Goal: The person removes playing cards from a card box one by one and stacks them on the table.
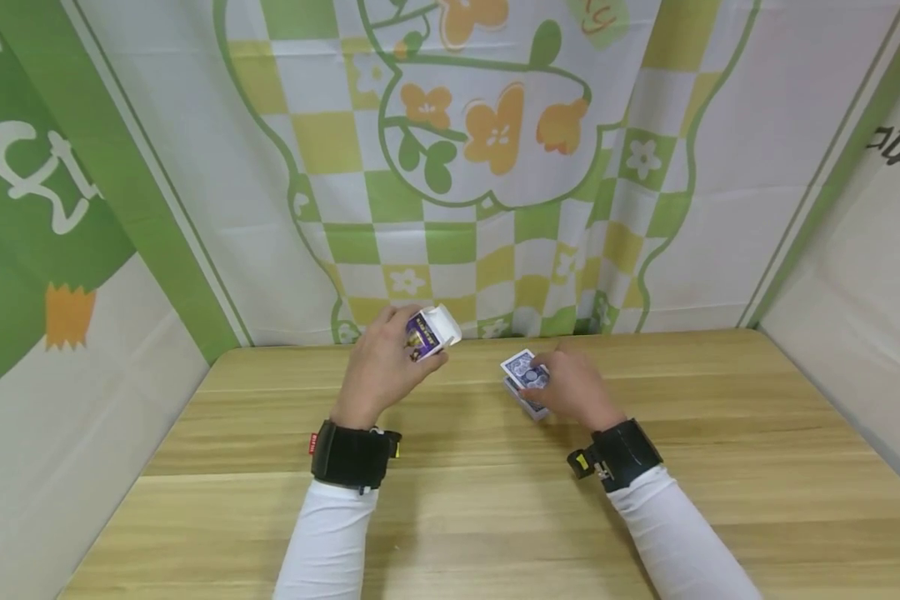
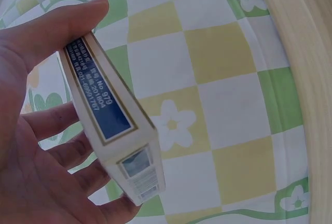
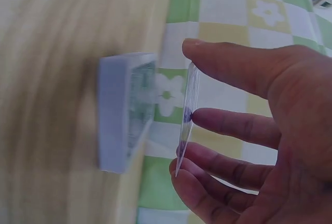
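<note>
My left hand (image 1: pixel 386 362) grips a purple and white playing-card box (image 1: pixel 425 336) above the table, its white flap standing open toward the right. Seen from the left wrist, the box (image 2: pixel 111 115) sits between thumb and fingers, with printed text along its narrow side. My right hand (image 1: pixel 573 387) pinches a thin packet of blue-backed playing cards (image 1: pixel 523 367) by its edges. Below that packet a thicker deck of cards (image 1: pixel 534 408) lies on the table. The right wrist view shows a gap between the thin packet (image 3: pixel 189 107) and the deck (image 3: pixel 113 115).
The wooden table (image 1: pixel 465 517) reaches back to a green, yellow and white patterned cloth (image 1: pixel 450 242). White and green cloth panels (image 1: pixel 120 350) flank it on the left and right. Both wrists wear black straps (image 1: pixel 351 454).
</note>
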A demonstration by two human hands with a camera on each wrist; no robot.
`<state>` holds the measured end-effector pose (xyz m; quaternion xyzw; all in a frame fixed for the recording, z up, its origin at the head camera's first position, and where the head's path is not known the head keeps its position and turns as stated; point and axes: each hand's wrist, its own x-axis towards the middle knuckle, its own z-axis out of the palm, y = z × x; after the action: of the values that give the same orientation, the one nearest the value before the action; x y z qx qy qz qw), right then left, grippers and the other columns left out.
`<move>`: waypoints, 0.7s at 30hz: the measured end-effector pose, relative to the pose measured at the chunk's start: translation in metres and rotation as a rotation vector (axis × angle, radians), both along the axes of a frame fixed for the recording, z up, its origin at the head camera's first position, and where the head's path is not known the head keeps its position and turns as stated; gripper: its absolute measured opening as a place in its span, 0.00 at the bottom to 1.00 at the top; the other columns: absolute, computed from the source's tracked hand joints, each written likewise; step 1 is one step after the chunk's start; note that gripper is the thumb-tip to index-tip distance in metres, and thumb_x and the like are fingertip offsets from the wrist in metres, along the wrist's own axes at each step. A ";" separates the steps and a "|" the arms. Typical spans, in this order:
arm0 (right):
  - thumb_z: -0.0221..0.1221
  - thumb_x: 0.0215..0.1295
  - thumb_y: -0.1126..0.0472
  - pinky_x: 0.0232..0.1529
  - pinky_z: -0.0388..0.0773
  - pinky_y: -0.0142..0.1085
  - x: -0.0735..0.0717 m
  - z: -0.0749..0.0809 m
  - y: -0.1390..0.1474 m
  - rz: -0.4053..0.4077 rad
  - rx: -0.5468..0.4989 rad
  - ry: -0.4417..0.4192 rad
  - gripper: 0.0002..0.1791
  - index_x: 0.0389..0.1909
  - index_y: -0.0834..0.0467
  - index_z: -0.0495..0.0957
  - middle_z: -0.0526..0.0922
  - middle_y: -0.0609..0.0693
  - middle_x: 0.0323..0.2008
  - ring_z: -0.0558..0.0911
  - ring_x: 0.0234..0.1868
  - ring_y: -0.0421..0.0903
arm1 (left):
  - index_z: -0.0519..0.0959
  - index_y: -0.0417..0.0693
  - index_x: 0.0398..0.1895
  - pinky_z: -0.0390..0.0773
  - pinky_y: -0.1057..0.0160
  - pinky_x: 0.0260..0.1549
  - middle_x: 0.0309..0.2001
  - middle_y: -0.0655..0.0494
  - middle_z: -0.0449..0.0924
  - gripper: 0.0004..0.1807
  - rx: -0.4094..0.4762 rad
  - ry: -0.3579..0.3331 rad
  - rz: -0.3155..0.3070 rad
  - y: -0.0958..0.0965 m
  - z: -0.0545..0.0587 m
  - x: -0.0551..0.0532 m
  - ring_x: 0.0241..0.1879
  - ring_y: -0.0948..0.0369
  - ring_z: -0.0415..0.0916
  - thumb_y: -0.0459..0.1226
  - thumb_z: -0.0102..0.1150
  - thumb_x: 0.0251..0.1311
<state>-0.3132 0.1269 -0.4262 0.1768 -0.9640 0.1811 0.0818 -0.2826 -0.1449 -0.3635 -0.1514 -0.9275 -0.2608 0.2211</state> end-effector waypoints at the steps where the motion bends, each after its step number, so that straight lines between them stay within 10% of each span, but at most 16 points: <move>1: 0.66 0.44 0.44 0.30 0.65 0.38 0.000 -0.002 0.000 -0.001 -0.005 0.001 0.31 0.48 0.59 0.78 0.76 0.52 0.33 0.71 0.32 0.46 | 0.68 0.50 0.60 0.70 0.62 0.30 0.45 0.54 0.70 0.40 -0.002 0.001 0.000 0.000 0.000 0.000 0.37 0.60 0.70 0.55 0.66 0.41; 21: 0.68 0.40 0.45 0.37 0.69 0.41 -0.002 -0.016 -0.003 -0.039 0.026 -0.049 0.31 0.45 0.59 0.79 0.77 0.54 0.37 0.73 0.36 0.48 | 0.70 0.47 0.59 0.69 0.63 0.31 0.44 0.55 0.69 0.40 0.002 0.006 -0.027 0.002 -0.003 -0.001 0.37 0.60 0.69 0.54 0.67 0.41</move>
<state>-0.3148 0.1241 -0.4423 0.1545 -0.9713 0.1711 0.0592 -0.2841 -0.1433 -0.3669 -0.1643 -0.9245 -0.2642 0.2204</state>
